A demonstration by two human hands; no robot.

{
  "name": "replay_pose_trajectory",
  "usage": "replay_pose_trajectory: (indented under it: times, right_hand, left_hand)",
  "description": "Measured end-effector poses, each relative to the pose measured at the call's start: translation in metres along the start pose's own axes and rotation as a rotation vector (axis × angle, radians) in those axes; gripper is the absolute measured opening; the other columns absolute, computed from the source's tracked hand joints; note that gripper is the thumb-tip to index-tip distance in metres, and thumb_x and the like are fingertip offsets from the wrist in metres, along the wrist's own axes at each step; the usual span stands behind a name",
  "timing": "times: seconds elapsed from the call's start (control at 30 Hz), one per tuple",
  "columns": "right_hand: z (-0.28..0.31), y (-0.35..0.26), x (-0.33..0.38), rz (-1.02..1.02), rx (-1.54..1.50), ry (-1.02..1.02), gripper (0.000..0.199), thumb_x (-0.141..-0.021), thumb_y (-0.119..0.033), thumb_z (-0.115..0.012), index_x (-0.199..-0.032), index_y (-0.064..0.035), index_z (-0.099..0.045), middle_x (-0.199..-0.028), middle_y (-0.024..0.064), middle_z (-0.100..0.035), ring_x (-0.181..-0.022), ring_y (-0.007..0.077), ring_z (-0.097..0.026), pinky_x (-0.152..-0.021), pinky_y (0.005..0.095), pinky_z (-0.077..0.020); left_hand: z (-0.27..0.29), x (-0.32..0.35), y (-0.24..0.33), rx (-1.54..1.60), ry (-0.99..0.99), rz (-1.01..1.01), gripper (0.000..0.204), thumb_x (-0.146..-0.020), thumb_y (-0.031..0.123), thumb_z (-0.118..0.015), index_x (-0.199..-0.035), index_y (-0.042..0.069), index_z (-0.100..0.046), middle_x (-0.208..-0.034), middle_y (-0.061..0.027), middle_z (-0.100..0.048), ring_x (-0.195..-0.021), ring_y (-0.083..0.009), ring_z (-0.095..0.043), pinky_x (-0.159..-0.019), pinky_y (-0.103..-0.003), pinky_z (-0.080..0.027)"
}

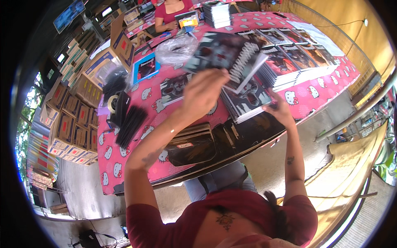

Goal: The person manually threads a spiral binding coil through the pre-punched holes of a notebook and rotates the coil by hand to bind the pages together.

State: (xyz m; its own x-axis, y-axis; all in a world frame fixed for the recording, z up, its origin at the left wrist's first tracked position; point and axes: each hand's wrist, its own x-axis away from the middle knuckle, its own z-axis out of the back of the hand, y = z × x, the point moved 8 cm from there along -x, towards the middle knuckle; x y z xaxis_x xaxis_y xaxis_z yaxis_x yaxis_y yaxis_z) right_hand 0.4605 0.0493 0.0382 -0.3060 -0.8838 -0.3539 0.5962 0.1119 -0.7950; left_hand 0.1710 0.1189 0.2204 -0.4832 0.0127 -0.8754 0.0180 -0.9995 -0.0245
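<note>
My left hand (pixel 206 91) is closed on the near edge of a spiral notebook (pixel 221 51) with a dark grey picture cover. The notebook is lifted, tilted and blurred by motion. Below it lies a stack of similar spiral notebooks (pixel 247 102), partly covered by the raised one. At that stack's right edge rests my right hand (pixel 282 110), its thumb and fingers apart. Another dark notebook (pixel 173 87) lies flat to the left, partly behind my left forearm. Several more stacks of picture-covered notebooks (pixel 285 62) stand to the right.
A pink patterned cloth (pixel 149 111) covers the table. Black binding spirals (pixel 131 124), a tape roll (pixel 111 103), clear plastic wrap (pixel 178 48) and an open carton (pixel 101 62) are leftward. A dark worn board (pixel 192 149) lies near me. Another person (pixel 171 12) sits across the table.
</note>
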Motion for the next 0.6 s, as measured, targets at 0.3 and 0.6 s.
replay_pose_trajectory:
  times: [0.3, 0.6]
  right_hand:
    - [-0.013, -0.001, -0.002, 0.022, -0.003, 0.005, 0.077, -0.079, -0.016, -0.088, -0.145, 0.0019, -0.052, -0.131, 0.0199, -0.068, -0.112, 0.0167, -0.065, -0.101, 0.0333, -0.0492]
    - [0.035, -0.024, 0.028, 0.146, 0.086, 0.353, 0.069, -0.085, -0.021, -0.081, -0.144, -0.0002, -0.053, -0.143, 0.0233, -0.055, -0.132, 0.0351, -0.053, -0.113, 0.0448, -0.0382]
  left_hand:
    - [-0.125, 0.106, -0.044, 0.252, -0.621, 0.054, 0.039, -0.093, 0.003, -0.062, -0.130, 0.011, -0.069, -0.138, -0.0109, -0.064, -0.133, -0.0280, -0.057, -0.116, -0.045, -0.043]
    - [-0.040, 0.129, -0.156, -0.090, -0.538, 0.445, 0.031, -0.091, 0.016, -0.071, -0.118, 0.003, -0.070, -0.120, -0.0187, -0.069, -0.109, -0.0351, -0.068, -0.095, -0.041, -0.056]
